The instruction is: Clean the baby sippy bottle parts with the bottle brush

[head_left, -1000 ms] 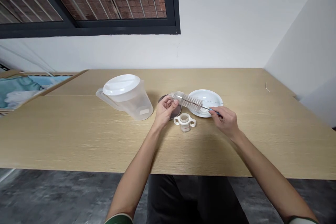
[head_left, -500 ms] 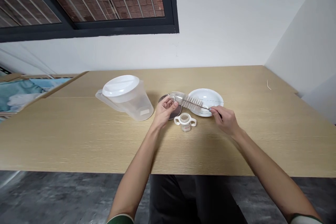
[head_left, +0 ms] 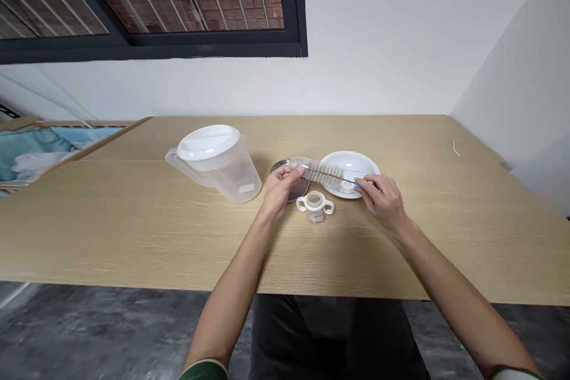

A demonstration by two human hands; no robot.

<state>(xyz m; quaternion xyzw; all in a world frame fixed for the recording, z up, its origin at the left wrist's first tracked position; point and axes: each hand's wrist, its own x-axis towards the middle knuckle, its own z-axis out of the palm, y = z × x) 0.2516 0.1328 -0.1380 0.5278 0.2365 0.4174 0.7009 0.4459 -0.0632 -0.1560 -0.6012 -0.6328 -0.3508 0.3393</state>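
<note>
Between the fingers of my left hand (head_left: 278,190) is a small clear plastic cup-like cap (head_left: 300,162), its mouth turned to the right. My right hand (head_left: 383,197) grips the handle end of a bottle brush (head_left: 328,173) with white bristles and a thin wire stem. The brush lies almost level, its tip at the cap's mouth; how far it reaches inside I cannot tell. Below the brush stands a small clear bottle with two white handles (head_left: 316,208), open at the top. A white bowl (head_left: 366,161) behind my right hand has a small white ring-shaped part (head_left: 347,187) in it.
A dark round dish with a metal rim (head_left: 299,191) lies partly under my left hand. To the left stands a lidded translucent pitcher (head_left: 227,169). A thin pale strip (head_left: 455,148) lies at the far right of the wooden table (head_left: 146,219). A window (head_left: 200,44) is above.
The brush and cap have dropped slightly and lie a bit more level. My right fingers have shifted on the handle, showing some blue there. The view has moved slightly.
</note>
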